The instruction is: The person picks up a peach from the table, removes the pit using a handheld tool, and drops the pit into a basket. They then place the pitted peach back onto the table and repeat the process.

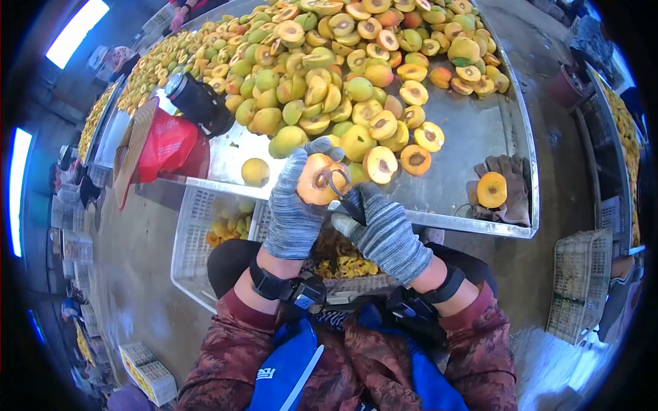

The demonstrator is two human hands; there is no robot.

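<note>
My left hand (293, 209), in a grey knit glove, is closed around a halved yellow peach (312, 186) with its cut face turned up. A dark-handled pitting tool (352, 205) with a curved metal loop sits in my gloved right hand (389, 231). Its loop touches the cut face near the brown centre. Just beyond my hands, a heap of halved peaches (295, 89) covers much of the metal table (452, 195). A single peach piece (255, 172) lies left of my left hand.
A black thermos (202, 106), a red bag (164, 140) and a straw hat (133, 147) are at the table's left. Work gloves (514, 188) lie at its right corner under a peach half (492, 190). Crates (195, 267) stand below; another person's hand (179, 19) is far left.
</note>
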